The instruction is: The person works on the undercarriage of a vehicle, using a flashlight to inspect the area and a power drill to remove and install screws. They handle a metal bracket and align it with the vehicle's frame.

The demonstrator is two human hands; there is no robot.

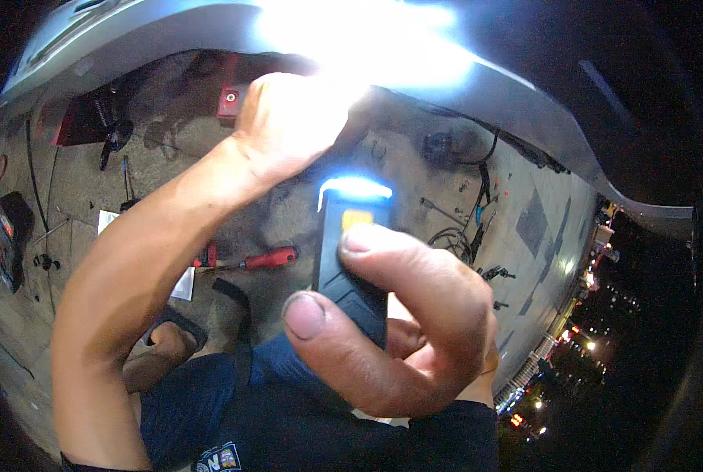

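Observation:
My right hand [422,322] is closed round a slim dark flashlight [332,259], held upright with its top end glowing white. One fingertip rests at the yellow button [357,218] on its face. Further up, my left hand [292,122] reaches to the lower edge of a pale curved vehicle panel [509,94]. Strong glare washes out that hand and hides its fingers, so what it touches cannot be made out.
On the ground lie a red-handled screwdriver [271,257], cables [450,240], and a red box [228,102]. A dark tool with red leads [9,236] is at the far left. Small parts [46,261] lie nearby. Distant lights [590,346] show at right.

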